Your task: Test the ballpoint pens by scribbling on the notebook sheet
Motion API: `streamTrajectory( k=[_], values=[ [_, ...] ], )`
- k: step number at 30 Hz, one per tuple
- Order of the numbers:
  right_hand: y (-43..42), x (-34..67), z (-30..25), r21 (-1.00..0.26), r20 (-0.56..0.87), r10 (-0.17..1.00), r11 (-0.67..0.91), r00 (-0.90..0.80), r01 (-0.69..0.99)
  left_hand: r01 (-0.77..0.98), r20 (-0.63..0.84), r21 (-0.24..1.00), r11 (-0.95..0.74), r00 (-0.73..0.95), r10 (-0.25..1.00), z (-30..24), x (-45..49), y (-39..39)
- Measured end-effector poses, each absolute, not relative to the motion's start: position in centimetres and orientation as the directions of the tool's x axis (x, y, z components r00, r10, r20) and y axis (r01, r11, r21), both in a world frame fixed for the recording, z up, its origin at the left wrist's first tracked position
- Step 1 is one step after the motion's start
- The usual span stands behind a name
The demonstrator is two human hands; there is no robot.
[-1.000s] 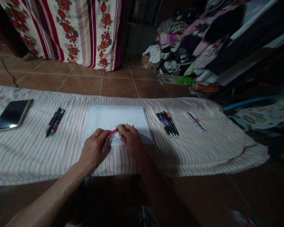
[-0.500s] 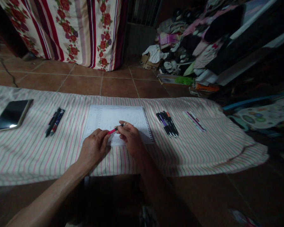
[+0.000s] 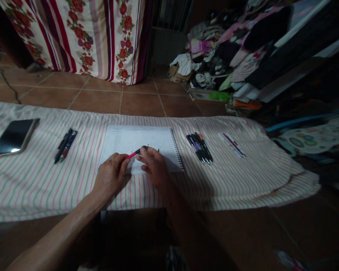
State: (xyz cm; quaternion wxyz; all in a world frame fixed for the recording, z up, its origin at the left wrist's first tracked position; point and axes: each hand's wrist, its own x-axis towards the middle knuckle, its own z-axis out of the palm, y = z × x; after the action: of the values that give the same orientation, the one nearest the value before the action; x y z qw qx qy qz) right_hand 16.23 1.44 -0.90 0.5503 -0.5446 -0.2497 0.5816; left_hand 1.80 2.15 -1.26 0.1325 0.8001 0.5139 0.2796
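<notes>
Over a spiral notebook (image 3: pixel 147 133) I hold a pink-red pen (image 3: pixel 133 154) with a black front part. My left hand (image 3: pixel 110 174) pinches its pink end. My right hand (image 3: pixel 155 165) has its thumb and forefinger at the black end, the other fingers loosely curled. The pen slants up toward the right, and its very tip is partly hidden by my fingers. A thin dark point shows just beyond my right knuckles; I cannot make out what it belongs to. Printed lines run down the notebook's left side, and its spiral binding lies at the right.
A group of pens (image 3: pixel 200 148) lies right of the notebook, with slimmer pens (image 3: pixel 232 145) farther right. To the left are dark pens (image 3: pixel 64 146) and a phone (image 3: pixel 13 136). All rest on a striped cloth (image 3: pixel 147 197). Piled clothes (image 3: pixel 231 49) and a floral curtain (image 3: pixel 87 37) stand beyond.
My right fingers have shifted slightly along the pen's black end, covering the tip differently. The pen has moved a little to the left with my left hand.
</notes>
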Motion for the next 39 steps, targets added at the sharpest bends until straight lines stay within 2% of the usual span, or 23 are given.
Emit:
streamTrajectory(
  k=[6,13,20,24,29,34,39],
  values=[
    [1.6,16.1,-1.5,-0.92,-0.293,0.933,-0.216,0.21,-0.326,0.725,0.306,0.515,-0.457,0.342,0.888,-1.3,2.0,2.0],
    [1.6,16.4,-1.0,-0.919,-0.321,0.923,-0.249,0.214,-0.305,0.742,0.247,0.528,-0.413,0.331,0.911,-1.3,2.0,2.1],
    [1.4,16.0,-0.9,-0.828,-0.388,0.912,-0.283,0.132,-0.484,0.761,0.278,0.484,-0.433,0.336,0.9,-1.3,2.1,1.9],
    [1.5,16.0,-1.2,-0.879,-0.364,0.916,-0.278,0.17,-0.387,0.756,0.278,0.479,-0.446,0.351,0.894,-1.2,2.2,1.8],
    [1.6,16.2,-1.2,-0.898,-0.358,0.91,-0.275,0.208,-0.344,0.75,0.237,0.51,-0.421,0.348,0.907,-1.2,2.2,1.8],
    [1.4,16.2,-0.5,-0.858,-0.356,0.927,-0.275,0.115,-0.434,0.732,0.199,0.569,-0.374,0.318,0.927,-1.5,2.1,1.9],
    [1.3,16.0,-0.6,-0.852,-0.374,0.917,-0.28,0.139,-0.442,0.721,0.21,0.593,-0.358,0.291,0.933,-1.4,2.1,1.9]
  ],
)
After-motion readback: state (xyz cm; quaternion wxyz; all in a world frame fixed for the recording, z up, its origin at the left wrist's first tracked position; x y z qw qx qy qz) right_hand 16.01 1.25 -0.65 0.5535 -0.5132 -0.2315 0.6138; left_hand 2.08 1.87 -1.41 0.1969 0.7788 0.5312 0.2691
